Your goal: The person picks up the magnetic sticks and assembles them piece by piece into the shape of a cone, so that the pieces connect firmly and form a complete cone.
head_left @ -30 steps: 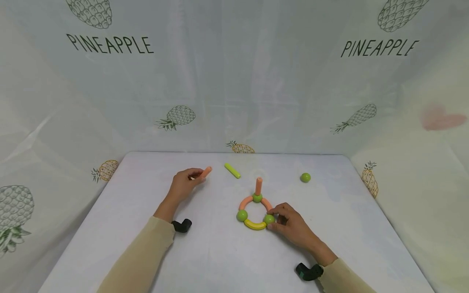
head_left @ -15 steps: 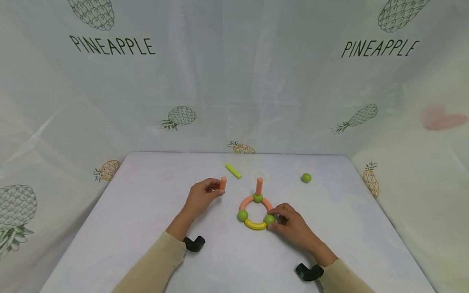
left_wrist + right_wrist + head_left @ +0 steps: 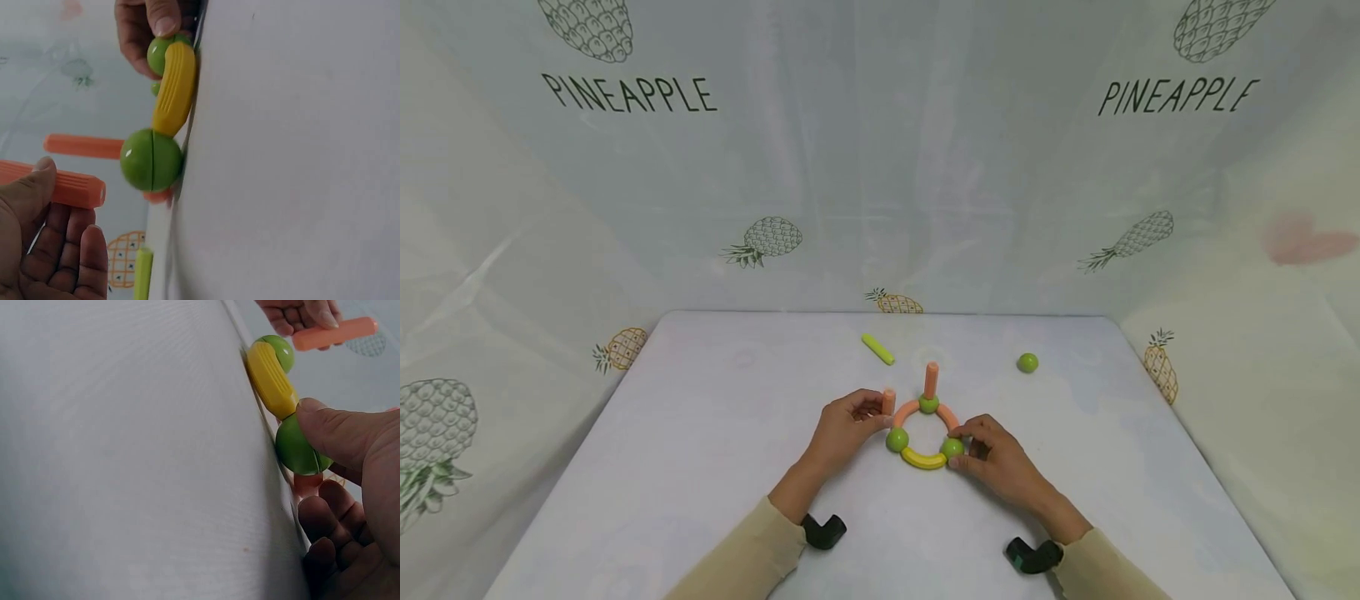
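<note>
On the table lies a ring of curved rods joined by green balls: two orange curved rods [image 3: 948, 416] and a yellow curved rod [image 3: 923, 460]. From the far green ball [image 3: 928, 404] an orange rod [image 3: 932, 380] stands upright. My left hand [image 3: 850, 429] pinches a second orange rod [image 3: 78, 189] between thumb and fingers, held upright just beside the left green ball [image 3: 151, 160] and apart from it in the left wrist view. My right hand [image 3: 1000, 462] holds the right green ball [image 3: 303, 447] with thumb and fingers, partly covering it.
A lime-green straight rod [image 3: 877, 349] lies behind the ring, toward the table's back edge. A loose green ball [image 3: 1027, 362] sits at the back right. A pineapple-print cloth [image 3: 880, 167] hangs behind the white table [image 3: 700, 367].
My left hand has come right and toward me with the orange rod, turning it from slanted to upright, up to the left side of the ring. The right hand stays on its ball.
</note>
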`<state>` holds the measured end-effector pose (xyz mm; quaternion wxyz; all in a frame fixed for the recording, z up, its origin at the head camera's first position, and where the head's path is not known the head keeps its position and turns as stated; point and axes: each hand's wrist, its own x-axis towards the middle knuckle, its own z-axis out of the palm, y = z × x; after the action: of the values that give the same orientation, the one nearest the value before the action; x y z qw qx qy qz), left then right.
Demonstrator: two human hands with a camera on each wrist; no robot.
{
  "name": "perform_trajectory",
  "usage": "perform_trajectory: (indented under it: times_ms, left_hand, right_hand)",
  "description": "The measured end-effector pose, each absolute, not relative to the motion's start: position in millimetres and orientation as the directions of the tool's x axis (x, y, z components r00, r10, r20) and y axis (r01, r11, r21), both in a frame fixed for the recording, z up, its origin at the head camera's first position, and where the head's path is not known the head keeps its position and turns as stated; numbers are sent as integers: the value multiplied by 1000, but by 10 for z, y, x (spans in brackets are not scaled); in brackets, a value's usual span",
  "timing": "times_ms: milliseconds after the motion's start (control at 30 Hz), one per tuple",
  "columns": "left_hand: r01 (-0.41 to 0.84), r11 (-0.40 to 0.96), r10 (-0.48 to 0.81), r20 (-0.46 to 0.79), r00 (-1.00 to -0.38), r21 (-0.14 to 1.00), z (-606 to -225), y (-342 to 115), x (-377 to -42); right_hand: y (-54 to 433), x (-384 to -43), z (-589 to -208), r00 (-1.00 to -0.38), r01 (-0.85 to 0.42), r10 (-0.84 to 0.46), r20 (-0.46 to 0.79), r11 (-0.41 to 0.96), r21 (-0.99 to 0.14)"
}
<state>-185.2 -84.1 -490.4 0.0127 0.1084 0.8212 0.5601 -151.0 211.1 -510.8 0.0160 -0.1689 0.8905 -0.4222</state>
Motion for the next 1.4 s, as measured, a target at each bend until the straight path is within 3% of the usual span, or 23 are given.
perform_trajectory:
  times_ms: [400, 1033, 1400]
  left_hand:
    - [218, 324, 258, 136, -957, 921, -4935, -699, -1754]
    - [248, 532, 259, 123, -958, 810, -5076, -699, -1724]
    - [186, 592, 195, 84, -977, 784, -5040, -753, -1884]
  right_hand:
    - [2134, -1523, -5141, -936, -312, -324, 140, 572, -759]
    - [2092, -1496, -5164, -944, -286, -311, 115, 586, -758]
    - [2021, -1397, -5144, -900, -395, -394, 187, 554, -733]
